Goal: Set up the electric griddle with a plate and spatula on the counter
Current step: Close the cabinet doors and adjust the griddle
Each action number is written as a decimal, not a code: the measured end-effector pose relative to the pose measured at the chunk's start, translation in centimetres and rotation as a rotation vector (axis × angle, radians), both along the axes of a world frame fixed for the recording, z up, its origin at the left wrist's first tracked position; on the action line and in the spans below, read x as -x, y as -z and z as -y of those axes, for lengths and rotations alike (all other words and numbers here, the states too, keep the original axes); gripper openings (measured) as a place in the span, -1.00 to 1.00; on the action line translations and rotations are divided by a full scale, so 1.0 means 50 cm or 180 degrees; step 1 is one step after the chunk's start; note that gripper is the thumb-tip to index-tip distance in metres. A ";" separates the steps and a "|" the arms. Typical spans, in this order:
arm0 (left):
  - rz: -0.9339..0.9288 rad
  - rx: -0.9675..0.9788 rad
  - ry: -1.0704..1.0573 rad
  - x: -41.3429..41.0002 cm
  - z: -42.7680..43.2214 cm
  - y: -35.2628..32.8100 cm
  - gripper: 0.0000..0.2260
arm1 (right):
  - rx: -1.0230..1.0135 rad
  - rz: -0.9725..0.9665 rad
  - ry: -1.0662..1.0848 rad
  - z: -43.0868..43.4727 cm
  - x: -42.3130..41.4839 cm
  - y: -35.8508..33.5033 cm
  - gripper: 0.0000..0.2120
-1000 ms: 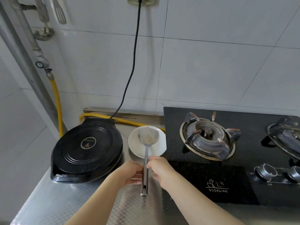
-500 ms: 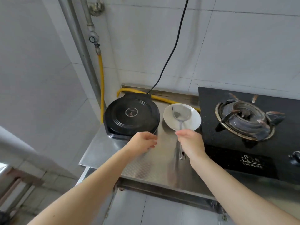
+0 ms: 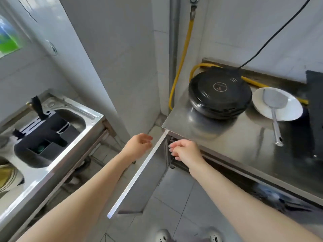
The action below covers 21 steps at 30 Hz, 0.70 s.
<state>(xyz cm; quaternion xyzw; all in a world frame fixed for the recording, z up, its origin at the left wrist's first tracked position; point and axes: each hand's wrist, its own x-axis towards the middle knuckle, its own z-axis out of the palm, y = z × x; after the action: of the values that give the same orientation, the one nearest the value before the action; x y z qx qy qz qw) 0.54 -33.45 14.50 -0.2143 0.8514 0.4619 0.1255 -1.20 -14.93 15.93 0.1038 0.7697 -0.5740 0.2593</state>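
The round black electric griddle (image 3: 220,95) sits closed at the back left of the steel counter (image 3: 236,137), its black cord running up the wall. Right of it lies a white plate (image 3: 286,110) with the metal spatula (image 3: 274,109) resting blade-down in it, handle pointing toward the counter's front. My left hand (image 3: 139,144) hangs off the counter's left corner, fingers loosely curled around nothing. My right hand (image 3: 183,150) is just below the counter's front edge, fingers bent, holding nothing.
An open cabinet door (image 3: 139,173) juts out between my hands. A black gas stove (image 3: 314,110) borders the plate on the right. A yellow gas hose (image 3: 181,60) runs down the wall. To the left stands a steel sink (image 3: 57,137) with a dark rack inside.
My right hand let go of the spatula, which now rests in the plate. Both hands dropped off the counter toward its front left corner, and the view swung left and down.
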 end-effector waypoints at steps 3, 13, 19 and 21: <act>0.0226 -0.0040 -0.0155 -0.052 0.046 0.058 -0.71 | -0.0154 0.0171 -0.0143 0.053 -0.042 0.043 -0.72; 0.1193 0.0353 0.0369 -0.162 0.061 0.195 -0.61 | -0.0490 0.0658 -0.0488 0.113 -0.118 0.148 -0.75; 0.1331 0.1135 0.1096 -0.154 0.033 0.210 -0.70 | -0.0507 0.0742 -0.0507 0.087 -0.127 0.171 -0.75; 0.1418 0.1205 0.1174 -0.151 0.013 0.210 -0.64 | -0.0501 0.0744 -0.0479 0.064 -0.126 0.172 -0.75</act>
<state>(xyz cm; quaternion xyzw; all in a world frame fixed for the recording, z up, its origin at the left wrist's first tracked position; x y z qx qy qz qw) 8.08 -34.08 3.98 -0.1719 0.8981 0.2072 0.3477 5.11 -18.12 7.33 0.1318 0.7825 -0.4749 0.3805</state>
